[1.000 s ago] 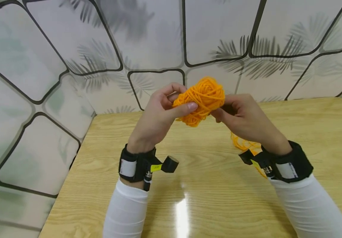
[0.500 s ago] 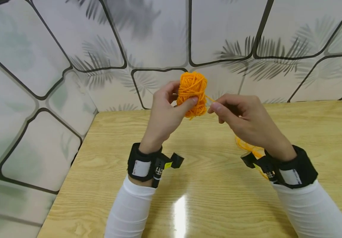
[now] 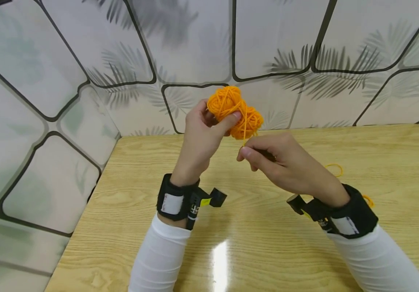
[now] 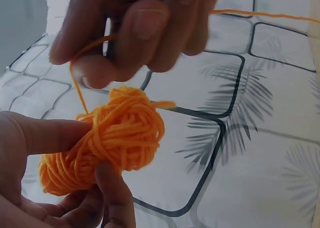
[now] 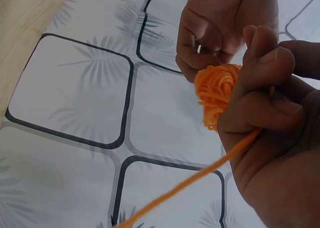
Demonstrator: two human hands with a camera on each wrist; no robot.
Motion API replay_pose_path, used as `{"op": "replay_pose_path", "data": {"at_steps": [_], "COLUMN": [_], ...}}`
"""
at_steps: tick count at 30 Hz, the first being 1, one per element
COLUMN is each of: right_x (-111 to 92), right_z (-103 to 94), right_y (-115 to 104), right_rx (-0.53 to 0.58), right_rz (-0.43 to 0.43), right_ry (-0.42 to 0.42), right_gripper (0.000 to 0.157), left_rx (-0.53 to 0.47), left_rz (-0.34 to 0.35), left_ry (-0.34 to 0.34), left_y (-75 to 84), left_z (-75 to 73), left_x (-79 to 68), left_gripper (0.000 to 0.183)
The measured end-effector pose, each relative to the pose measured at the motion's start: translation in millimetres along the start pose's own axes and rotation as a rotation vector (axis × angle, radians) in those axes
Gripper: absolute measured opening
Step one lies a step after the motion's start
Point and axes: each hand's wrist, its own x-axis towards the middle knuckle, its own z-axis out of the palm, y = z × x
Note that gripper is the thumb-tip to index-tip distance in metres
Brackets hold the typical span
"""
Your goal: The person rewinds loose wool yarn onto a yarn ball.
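An orange ball of yarn (image 3: 225,101), wound oblong and pinched in at the middle, is held up above the far edge of the table. My left hand (image 3: 202,136) grips it around the waist, thumb on the near side and fingers behind. Just below and right of the ball, my right hand (image 3: 278,162) pinches a yarn strand (image 4: 76,85) between thumb and forefinger. That strand runs taut up to the ball. From the right hand's curled fingers a loose tail of yarn (image 5: 190,188) trails away in the right wrist view.
A wood-grain table (image 3: 253,235) lies beneath both hands. Loose orange yarn (image 3: 335,168) shows behind the right forearm, mostly hidden. A patterned wall (image 3: 268,40) with leaf prints rises behind the table and along its left side.
The ball has turned in my left hand, now tilted down to the right. My right hand first drew the strand out rightward, then moved down and left, below the ball.
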Motion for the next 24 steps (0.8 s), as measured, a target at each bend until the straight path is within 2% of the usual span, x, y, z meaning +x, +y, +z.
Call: {"op": "replay_pose_path", "data": {"at_steps": [8,12,16,19,21,24], "right_x": [0.6,-1.4,-3.4,-4.0,-3.9,-3.0], "right_z": [-1.1,-4.0,-9.0,-13.6,-17.0,-21.7], "right_y": [4.2,9.0,13.6,17.6,20.4,23.4], "right_rx": [0.022,0.054,0.066,0.06,0.058,0.073], "right_rz": [0.037,0.079,0.129,0.152,0.153,0.149], "right_ry": [-0.078,-0.093,-0.099,-0.101,-0.095,-0.073], "right_gripper": [0.017,0.017,0.015,0.013,0.013,0.014], "left_rx": [-0.305,-0.377,-0.394,-0.37,-0.321,-0.169], "left_rz": [-0.121,-0.154,-0.184,-0.219,-0.232,-0.219], "left_ry": [-0.088,-0.18,-0.289,-0.384,-0.458,-0.566], "left_y": [8.6,9.9,10.5,11.4,12.4,14.4], "left_z": [-10.5,-13.0,-15.3,-18.0,-20.2,-23.1], "left_x": [2.0,2.0,1.7,0.6,-0.6,-2.9], "left_gripper": [0.04,0.039,0.038,0.038,0.04,0.041]}}
